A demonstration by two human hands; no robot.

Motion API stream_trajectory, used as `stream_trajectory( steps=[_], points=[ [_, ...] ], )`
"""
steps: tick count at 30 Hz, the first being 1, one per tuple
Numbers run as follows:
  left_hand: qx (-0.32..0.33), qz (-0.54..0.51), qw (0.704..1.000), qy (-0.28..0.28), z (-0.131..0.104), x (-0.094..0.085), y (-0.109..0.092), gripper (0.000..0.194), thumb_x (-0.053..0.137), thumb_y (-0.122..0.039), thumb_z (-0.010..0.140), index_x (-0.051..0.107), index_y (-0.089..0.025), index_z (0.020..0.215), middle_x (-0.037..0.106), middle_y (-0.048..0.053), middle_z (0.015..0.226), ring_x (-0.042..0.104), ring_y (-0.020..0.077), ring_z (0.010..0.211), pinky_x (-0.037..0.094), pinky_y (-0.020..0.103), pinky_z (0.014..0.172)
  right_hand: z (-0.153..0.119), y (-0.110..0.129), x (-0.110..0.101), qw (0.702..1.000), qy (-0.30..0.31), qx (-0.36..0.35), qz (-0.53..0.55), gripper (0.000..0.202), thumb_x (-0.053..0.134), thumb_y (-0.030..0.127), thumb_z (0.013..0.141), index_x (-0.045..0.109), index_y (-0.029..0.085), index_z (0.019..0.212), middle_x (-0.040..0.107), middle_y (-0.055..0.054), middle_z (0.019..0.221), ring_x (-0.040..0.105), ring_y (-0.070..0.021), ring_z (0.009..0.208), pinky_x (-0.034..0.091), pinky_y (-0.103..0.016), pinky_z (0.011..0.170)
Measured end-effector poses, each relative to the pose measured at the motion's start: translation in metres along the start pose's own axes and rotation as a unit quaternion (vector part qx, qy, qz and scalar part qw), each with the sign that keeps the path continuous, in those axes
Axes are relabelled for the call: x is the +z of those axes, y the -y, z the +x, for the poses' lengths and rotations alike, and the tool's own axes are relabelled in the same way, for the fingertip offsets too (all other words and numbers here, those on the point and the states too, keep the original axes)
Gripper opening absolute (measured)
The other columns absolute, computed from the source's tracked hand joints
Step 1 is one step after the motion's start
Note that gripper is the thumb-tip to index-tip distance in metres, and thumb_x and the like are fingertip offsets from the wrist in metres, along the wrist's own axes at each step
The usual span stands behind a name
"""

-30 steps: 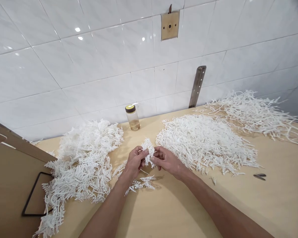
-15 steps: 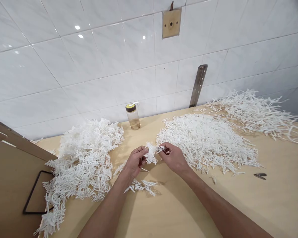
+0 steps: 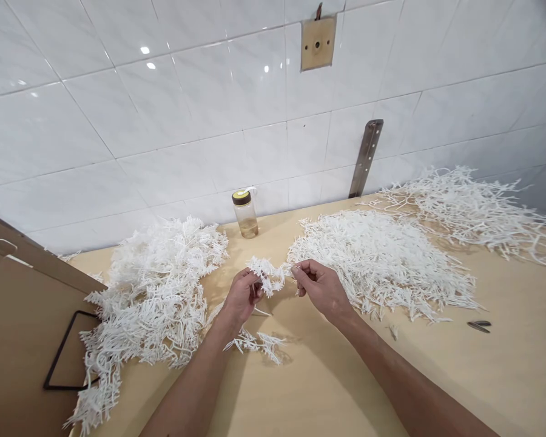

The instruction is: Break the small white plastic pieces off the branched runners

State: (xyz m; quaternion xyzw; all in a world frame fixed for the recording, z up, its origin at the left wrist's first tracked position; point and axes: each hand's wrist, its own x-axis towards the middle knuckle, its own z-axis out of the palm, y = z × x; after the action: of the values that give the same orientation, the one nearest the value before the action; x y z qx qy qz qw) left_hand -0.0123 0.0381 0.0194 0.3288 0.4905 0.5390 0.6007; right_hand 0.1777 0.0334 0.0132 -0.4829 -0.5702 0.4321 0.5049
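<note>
Sprig (image 3: 270, 283) of white, frilled, branching strands, held by me at 2 ends on the near side of the bottle (image 3: 246, 217). My left hand (image 3: 239, 300), fingers curled nearly closed, pinches 1 end; my right hand (image 3: 326, 292), thumb to forefinger, pinches the other. Light, level tension should, I judge, spread the thin tips without snapping them. Left of the bottle: tangled, feathery heap (image 3: 157, 297). Right of the bottle: flatter heap (image 3: 377, 258) of straighter, needle-like strands.

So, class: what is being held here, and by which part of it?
A white frilly strand: left hand at one end, right hand at the other.
</note>
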Motion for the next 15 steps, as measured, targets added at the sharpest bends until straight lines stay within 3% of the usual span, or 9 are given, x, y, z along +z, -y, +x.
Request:
stream_trajectory(
  steps=[3, 8, 15],
  points=[
    [-0.006, -0.010, 1.000, 0.017, -0.002, 0.001, -0.002, 0.019, 0.067, -0.022, 0.055, 0.049, -0.017, 0.061, 0.047, -0.005, 0.049, 0.047, 0.0065, 0.041, 0.021, 0.017, 0.035, 0.002, -0.001, -0.002, 1.000, -0.018, 0.010, -0.007, 0.042, 0.062, 0.062, 0.080, 0.062, 0.020, 0.078, 0.057, 0.001, 0.056, 0.057, -0.0158, 0.052, 0.047, -0.030, 0.057],
    [0.008, -0.027, 1.000, 0.009, 0.002, 0.000, 0.001, 0.027, 0.072, -0.019, 0.055, 0.047, -0.018, 0.065, 0.048, -0.008, 0.053, 0.042, 0.0036, 0.038, 0.026, 0.017, 0.035, 0.004, -0.005, -0.003, 0.999, -0.025, 0.028, 0.031, 0.043, 0.061, 0.063, 0.081, 0.060, 0.020, 0.076, 0.058, 0.000, 0.059, 0.056, -0.0145, 0.051, 0.048, -0.029, 0.054],
    [0.033, -0.037, 0.999, -0.006, 0.010, -0.003, 0.007, 0.027, 0.075, -0.021, 0.059, 0.050, -0.018, 0.069, 0.054, -0.006, 0.056, 0.053, 0.0074, 0.045, 0.034, 0.018, 0.040, -0.004, -0.009, 0.006, 0.991, 0.109, 0.078, 0.033, 0.050, 0.048, 0.066, 0.088, 0.062, 0.018, 0.083, 0.063, -0.004, 0.073, 0.059, -0.0128, 0.054, 0.047, -0.025, 0.049]
  ],
)
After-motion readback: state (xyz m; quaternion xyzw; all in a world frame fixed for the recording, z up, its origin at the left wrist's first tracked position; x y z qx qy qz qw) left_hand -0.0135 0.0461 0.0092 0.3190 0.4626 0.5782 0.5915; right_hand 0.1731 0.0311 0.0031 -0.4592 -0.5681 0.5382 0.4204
